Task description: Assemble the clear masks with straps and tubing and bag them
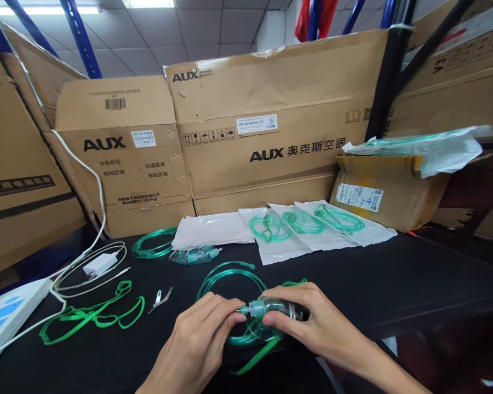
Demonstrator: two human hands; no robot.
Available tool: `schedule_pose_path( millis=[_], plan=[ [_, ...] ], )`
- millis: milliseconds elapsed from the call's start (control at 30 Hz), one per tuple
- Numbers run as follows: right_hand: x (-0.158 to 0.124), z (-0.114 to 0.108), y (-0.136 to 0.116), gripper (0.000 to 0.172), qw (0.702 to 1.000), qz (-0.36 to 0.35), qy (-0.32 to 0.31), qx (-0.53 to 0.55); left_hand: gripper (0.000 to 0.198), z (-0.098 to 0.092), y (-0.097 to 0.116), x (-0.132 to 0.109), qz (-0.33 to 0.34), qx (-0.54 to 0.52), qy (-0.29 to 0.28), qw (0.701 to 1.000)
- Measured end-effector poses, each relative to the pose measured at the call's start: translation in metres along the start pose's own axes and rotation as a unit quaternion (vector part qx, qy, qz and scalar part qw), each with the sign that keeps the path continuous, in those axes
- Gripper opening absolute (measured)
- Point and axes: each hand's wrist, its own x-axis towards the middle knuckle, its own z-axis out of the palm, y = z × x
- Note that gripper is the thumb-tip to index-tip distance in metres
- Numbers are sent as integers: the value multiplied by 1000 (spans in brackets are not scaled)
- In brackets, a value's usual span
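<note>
My right hand is closed around a clear oxygen mask, whose pale green connector points left. Fingers and thumb of my left hand pinch the end of the green tubing at the connector's tip; whether it is fully seated I cannot tell. Behind and below the hands lies the coiled green tubing. A green elastic strap hangs from the mask toward the table's front edge. The mask's lower part is partly hidden by my right hand.
Green straps, small scissors-like metal pieces and a white adapter lie left. Behind are another tubing coil, a clear mask and several packaged sets. Cardboard boxes wall the back; a power strip stands left.
</note>
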Motion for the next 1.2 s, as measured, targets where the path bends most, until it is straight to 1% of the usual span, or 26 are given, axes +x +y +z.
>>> schedule_pose_path(
  millis=[200, 333, 500, 767, 833, 933, 1033, 1133, 1200],
  plan=[
    [-1, 1, 1, 26, 1000, 8, 1, 16, 18, 2, 2, -1, -2, 12, -5, 1000],
    [1, 2, 2, 29, 999, -16, 0, 32, 19, 3, 4, -1, -12, 15, -7, 1000],
    [0, 2, 1, 30, 998, -44, 13, 44, 17, 3, 5, -1, -11, 21, 15, 1000],
    [0, 2, -4, 25, 998, -41, 39, 23, 15, -2, 5, 1, -56, -13, 8, 998],
    [1, 2, -4, 24, 998, -37, 37, 18, 16, -2, 4, 1, -53, -15, 8, 998],
    [1, 2, -3, 20, 999, -33, 32, 11, 20, -3, 2, -1, -32, -10, 14, 999],
    [0, 4, -1, 19, 999, -34, 38, -1, 20, -1, -1, -3, -9, 17, 24, 1000],
    [-2, 7, 1, 22, 998, -36, 52, -7, 21, 2, -2, -5, 8, 43, 23, 999],
    [-3, 7, 3, 25, 998, -31, 52, -7, 21, 2, -1, -5, 3, 42, 20, 999]
  ],
)
